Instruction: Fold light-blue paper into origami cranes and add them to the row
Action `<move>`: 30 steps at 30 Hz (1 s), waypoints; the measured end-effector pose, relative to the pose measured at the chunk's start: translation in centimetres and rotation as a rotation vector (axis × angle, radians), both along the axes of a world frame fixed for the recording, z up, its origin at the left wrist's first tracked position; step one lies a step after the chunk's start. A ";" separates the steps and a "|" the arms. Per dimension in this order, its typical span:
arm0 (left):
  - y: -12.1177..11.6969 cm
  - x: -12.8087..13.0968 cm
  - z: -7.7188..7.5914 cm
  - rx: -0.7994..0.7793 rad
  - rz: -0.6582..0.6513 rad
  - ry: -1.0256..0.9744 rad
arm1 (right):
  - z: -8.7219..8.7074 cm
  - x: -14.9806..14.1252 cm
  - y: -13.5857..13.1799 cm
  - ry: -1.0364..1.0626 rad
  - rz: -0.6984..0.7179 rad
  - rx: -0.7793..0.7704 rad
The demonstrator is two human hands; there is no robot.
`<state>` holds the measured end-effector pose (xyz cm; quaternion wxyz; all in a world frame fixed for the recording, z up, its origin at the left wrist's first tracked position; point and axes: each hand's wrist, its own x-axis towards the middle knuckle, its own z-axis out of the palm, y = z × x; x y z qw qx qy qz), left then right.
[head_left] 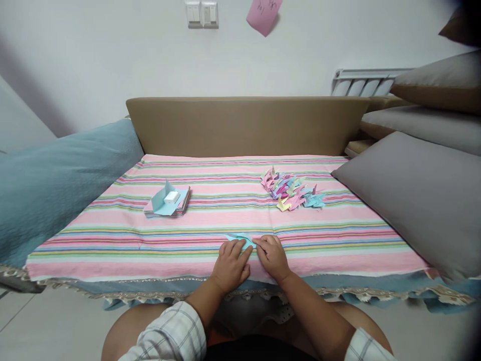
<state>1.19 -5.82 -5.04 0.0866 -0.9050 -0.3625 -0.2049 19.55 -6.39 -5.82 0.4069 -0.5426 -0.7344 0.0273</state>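
A piece of light blue folded paper (246, 242) lies on the striped cloth close to its front edge, with a pointed end at the left. My left hand (230, 265) rests on the paper from the near side, fingers spread and pressing it down. At the paper's right end, my right hand (273, 258) has its fingers curled in, with the index fingertip and thumb on the edge. Parts of the paper are hidden under my fingers. Farther back on the right sits a pile of folded paper cranes (293, 191) in pink, purple, yellow, green and blue.
On the left, a stack of paper sheets (184, 200) carries a folded blue sheet and a small white block (172, 197). The striped cloth (210, 218) covers the seat. A brown backrest (244, 125) closes the back; grey cushions (413, 195) and a blue-covered armrest (71, 170) flank it.
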 end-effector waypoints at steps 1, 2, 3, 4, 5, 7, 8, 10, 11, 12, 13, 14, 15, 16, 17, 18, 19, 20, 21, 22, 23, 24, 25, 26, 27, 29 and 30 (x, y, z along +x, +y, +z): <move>0.0 0.0 -0.2 0.029 0.003 -0.007 | 0.0 0.0 0.0 -0.006 -0.003 -0.002; 0.0 0.0 -0.4 0.056 0.003 -0.010 | 0.0 -0.1 0.0 -0.012 -0.006 -0.004; 0.0 0.1 -0.5 0.079 -0.001 -0.008 | 0.0 -0.1 0.0 -0.017 -0.008 -0.008; -0.1 0.1 -0.5 0.093 -0.008 -0.002 | 0.0 -0.1 0.0 -0.022 -0.009 -0.013; -0.1 0.2 -0.5 0.098 -0.012 0.006 | 0.0 -0.1 0.0 -0.025 -0.009 -0.018; -0.1 0.4 -0.4 0.085 -0.008 0.018 | 0.1 -0.1 0.0 -0.018 -0.008 -0.024; -0.1 0.4 -0.4 0.074 -0.002 0.020 | 0.2 0.0 0.0 -0.007 -0.007 -0.025; -0.1 0.5 -0.3 0.057 0.004 0.017 | 0.4 0.2 -0.1 0.029 -0.004 -0.029; -0.1 0.5 -0.2 0.053 0.005 0.014 | 0.5 0.3 -0.2 0.050 -0.004 -0.033; -0.1 0.5 -0.2 0.052 0.005 0.010 | 0.5 0.4 -0.2 0.068 -0.006 -0.038; -0.1 0.5 -0.2 0.050 0.005 0.007 | 0.6 0.5 -0.3 0.081 -0.012 -0.042; -0.1 0.5 -0.2 0.047 0.006 0.005 | 0.6 0.6 -0.4 0.086 -0.019 -0.045; -0.1 0.5 -0.1 0.041 0.008 0.004 | 0.6 0.7 -0.4 0.085 -0.027 -0.048; -0.1 0.6 -0.1 0.035 0.010 0.003 | 0.6 0.7 -0.5 0.081 -0.032 -0.049; -0.2 0.6 -0.1 0.029 0.012 0.003 | 0.5 0.8 -0.5 0.076 -0.036 -0.049; -0.2 0.6 0.0 0.023 0.015 0.003 | 0.4 0.8 -0.6 0.074 -0.041 -0.049; -0.2 0.6 0.0 0.020 0.016 0.005 | 0.3 0.8 -0.6 0.075 -0.047 -0.048; -0.2 0.6 0.0 0.020 0.018 0.005 | 0.3 0.8 -0.5 0.078 -0.052 -0.047; -0.2 0.6 0.0 0.022 0.018 0.007 | 0.2 0.8 -0.5 0.082 -0.059 -0.044; -0.2 0.6 0.0 0.025 0.019 0.009 | 0.2 0.8 -0.5 0.084 -0.062 -0.043; -0.2 0.6 0.0 0.028 0.019 0.010 | 0.1 0.8 -0.5 0.083 -0.064 -0.043; -0.2 0.6 0.0 0.029 0.019 0.013 | 0.1 0.8 -0.4 0.080 -0.063 -0.043; -0.2 0.6 0.0 0.029 0.019 0.015 | 0.1 0.7 -0.4 0.072 -0.061 -0.044; -0.2 0.6 0.0 0.029 0.018 0.016 | 0.1 0.7 -0.4 0.063 -0.060 -0.044; -0.2 0.6 0.0 0.027 0.016 0.017 | 0.0 0.7 -0.4 0.052 -0.057 -0.043; -0.2 0.6 0.0 0.023 0.014 0.014 | -0.1 0.7 -0.3 0.025 -0.051 -0.038; -0.2 0.6 0.0 0.021 0.015 0.012 | -0.2 0.8 -0.3 0.010 -0.050 -0.034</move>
